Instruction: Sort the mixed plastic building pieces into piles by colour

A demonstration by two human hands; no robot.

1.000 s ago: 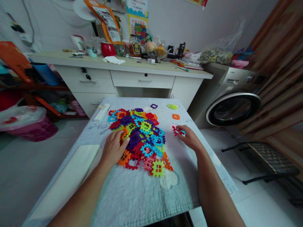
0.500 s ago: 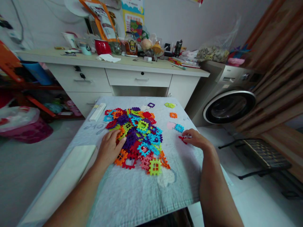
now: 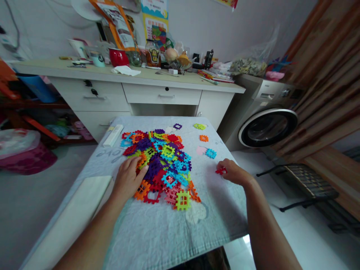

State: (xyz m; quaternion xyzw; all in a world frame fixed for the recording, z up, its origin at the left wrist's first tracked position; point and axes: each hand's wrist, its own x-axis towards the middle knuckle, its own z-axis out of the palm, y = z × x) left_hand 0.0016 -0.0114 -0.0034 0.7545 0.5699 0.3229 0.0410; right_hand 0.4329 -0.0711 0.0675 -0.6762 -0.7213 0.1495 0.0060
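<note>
A heap of colourful interlocking plastic tiles lies on the cloth-covered table. My left hand rests on the heap's left edge, thumb apart from the fingers, with orange and yellow-green tiles beside them. At the table's right side, my right hand pinches a red tile at the cloth; part of the tile is hidden by the fingers. Farther back from that hand lie a blue tile, an orange tile and yellow-green tiles. A purple tile sits behind the heap.
A white box lies at the table's back left, and a long white panel runs along its left side. Behind stands a cluttered desk. To the right are a washing machine and a low stool.
My right hand has drawn slightly nearer to me with the red tile, its fingers now more curled. My left hand stays on the heap. The view has shifted slightly.
</note>
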